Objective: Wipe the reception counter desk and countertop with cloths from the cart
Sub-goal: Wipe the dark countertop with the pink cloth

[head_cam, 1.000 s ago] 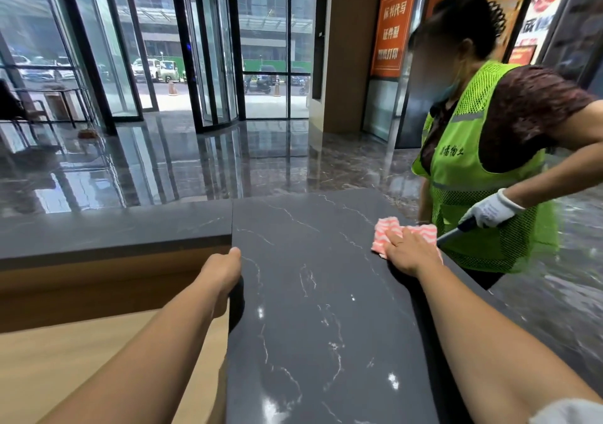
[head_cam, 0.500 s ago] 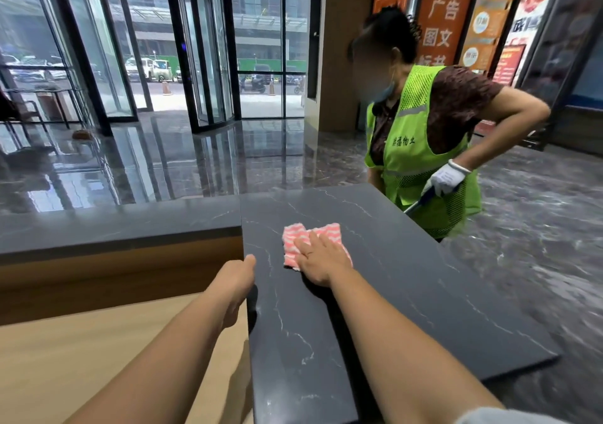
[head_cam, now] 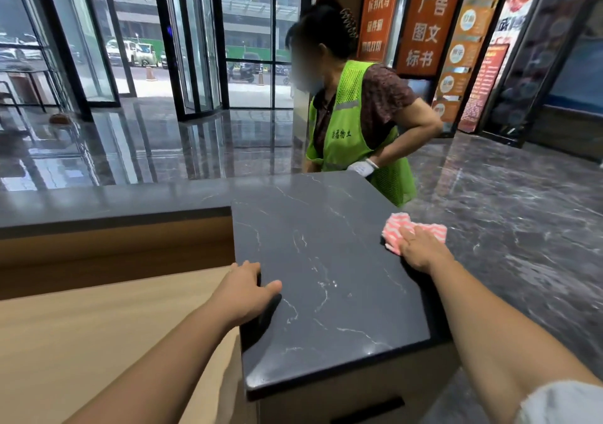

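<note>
Mid-wipe: my right hand (head_cam: 422, 249) presses pink striped cloth (head_cam: 396, 226) at worktop (head_cam: 326, 309) right edge, grip flat, uncurled. My left hand (head_cam: 244, 288) rests on left edge (holding nothing). Next, I reckon: sweep toward near corner, pressure even.

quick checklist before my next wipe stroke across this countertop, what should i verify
1. Cloth under hand: ok. The right hand presses flat on the pink striped cloth.
2. Cloth fully on the countertop: not ok. It sits at the right edge and seems to overhang it.
3. Bracing: ok. The left hand rests on the left edge.
4. Far right corner free: not ok. The vested person's gloved hand is at it.
5. Cloth dampness: cannot tell.
</note>
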